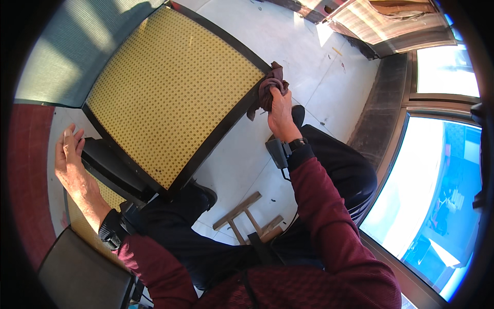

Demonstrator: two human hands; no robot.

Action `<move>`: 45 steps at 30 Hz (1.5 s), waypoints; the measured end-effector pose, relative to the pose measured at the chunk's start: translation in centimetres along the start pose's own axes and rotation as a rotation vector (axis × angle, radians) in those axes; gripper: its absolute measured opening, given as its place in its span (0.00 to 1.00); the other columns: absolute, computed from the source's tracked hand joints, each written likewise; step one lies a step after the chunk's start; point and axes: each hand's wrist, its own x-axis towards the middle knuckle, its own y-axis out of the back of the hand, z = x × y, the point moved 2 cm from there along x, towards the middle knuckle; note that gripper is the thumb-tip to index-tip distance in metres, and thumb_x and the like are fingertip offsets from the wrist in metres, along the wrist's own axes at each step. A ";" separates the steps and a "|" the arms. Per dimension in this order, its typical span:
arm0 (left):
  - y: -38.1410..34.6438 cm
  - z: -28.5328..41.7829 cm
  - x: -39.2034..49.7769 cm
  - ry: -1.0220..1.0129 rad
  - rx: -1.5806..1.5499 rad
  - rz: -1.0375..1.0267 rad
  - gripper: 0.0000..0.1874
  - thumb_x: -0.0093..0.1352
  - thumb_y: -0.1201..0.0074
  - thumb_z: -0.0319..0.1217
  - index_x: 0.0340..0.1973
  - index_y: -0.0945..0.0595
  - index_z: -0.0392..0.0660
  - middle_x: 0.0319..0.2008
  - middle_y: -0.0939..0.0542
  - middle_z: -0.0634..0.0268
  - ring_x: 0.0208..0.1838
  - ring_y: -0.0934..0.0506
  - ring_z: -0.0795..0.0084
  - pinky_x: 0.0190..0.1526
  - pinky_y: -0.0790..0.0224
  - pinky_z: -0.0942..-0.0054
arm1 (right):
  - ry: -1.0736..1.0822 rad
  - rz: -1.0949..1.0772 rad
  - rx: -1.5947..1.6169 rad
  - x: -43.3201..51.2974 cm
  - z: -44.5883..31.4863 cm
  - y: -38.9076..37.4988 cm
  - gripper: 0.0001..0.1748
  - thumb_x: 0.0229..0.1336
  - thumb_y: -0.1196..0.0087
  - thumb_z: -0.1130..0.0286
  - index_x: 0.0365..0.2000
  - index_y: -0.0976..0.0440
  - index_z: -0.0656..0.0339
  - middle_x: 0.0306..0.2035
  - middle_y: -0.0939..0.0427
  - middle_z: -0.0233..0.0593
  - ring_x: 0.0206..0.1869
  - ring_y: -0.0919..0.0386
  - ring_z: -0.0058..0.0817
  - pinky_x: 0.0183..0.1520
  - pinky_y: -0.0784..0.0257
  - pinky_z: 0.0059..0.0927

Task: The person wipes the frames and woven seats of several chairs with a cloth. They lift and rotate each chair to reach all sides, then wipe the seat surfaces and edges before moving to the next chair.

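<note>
Before me is a chair panel of yellow perforated mesh [173, 89], set in a dark frame [220, 141]. At the right corner of this frame, my right hand [281, 114] grips a bunched dark brown cloth [272, 85], which touches the frame's edge. My left hand [75, 170] is raised at the left with its fingers extended and nothing in it. Close beside its fingers lies a black chair part [112, 166], perhaps an armrest; whether they touch I cannot tell. Both wrists wear dark bands, and a small black device [277, 152] sits by the right one.
Between my legs, a small wooden frame [247, 218] stands on the pale tiled floor [247, 166]. Another yellow mesh panel [110, 193] and a dark grey padded surface [85, 266] lie at lower left. A glazed window [409, 181] borders the right, with worn wooden furniture [393, 27] above.
</note>
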 end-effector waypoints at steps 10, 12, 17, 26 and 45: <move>-0.7 -0.6 0.2 0.004 0.002 -0.032 0.22 0.79 0.46 0.41 0.56 0.17 0.33 0.55 0.17 0.55 0.57 0.19 0.66 0.64 0.30 0.66 | 0.073 -0.185 -0.372 -8.4 1.3 -1.8 0.20 0.66 0.42 0.74 0.54 0.34 0.69 0.46 0.25 0.38 0.47 0.25 0.22 0.54 0.28 0.25; -0.2 -1.0 0.3 0.015 0.016 -0.038 0.23 0.79 0.46 0.41 0.56 0.18 0.33 0.56 0.18 0.55 0.58 0.19 0.66 0.64 0.30 0.66 | 0.321 -0.083 -0.390 -6.0 -1.3 -2.2 0.21 0.63 0.41 0.79 0.55 0.34 0.69 0.46 0.24 0.36 0.49 0.24 0.21 0.56 0.27 0.25; 0.6 -1.5 0.6 0.007 0.032 -0.049 0.22 0.79 0.46 0.41 0.56 0.17 0.34 0.55 0.17 0.57 0.57 0.19 0.67 0.63 0.30 0.67 | 0.852 -0.046 -1.112 2.3 -6.4 -4.6 0.24 0.56 0.39 0.73 0.53 0.31 0.67 0.48 0.22 0.51 0.50 0.21 0.47 0.57 0.25 0.43; 0.9 -1.3 0.0 -0.009 -0.004 -0.044 0.19 0.78 0.44 0.40 0.52 0.16 0.35 0.45 0.16 0.61 0.51 0.18 0.71 0.58 0.28 0.70 | 0.724 -0.180 -1.374 4.4 -5.1 -5.2 0.26 0.53 0.38 0.68 0.55 0.27 0.57 0.50 0.23 0.56 0.53 0.23 0.57 0.54 0.24 0.52; -1.3 -15.8 -1.6 0.473 0.653 -0.402 0.29 0.69 0.45 0.48 0.43 0.18 0.26 0.44 0.15 0.36 0.49 0.15 0.43 0.50 0.23 0.54 | 0.727 -0.267 -1.414 2.3 -4.9 -3.1 0.28 0.55 0.38 0.72 0.57 0.30 0.60 0.51 0.25 0.59 0.54 0.24 0.58 0.56 0.26 0.53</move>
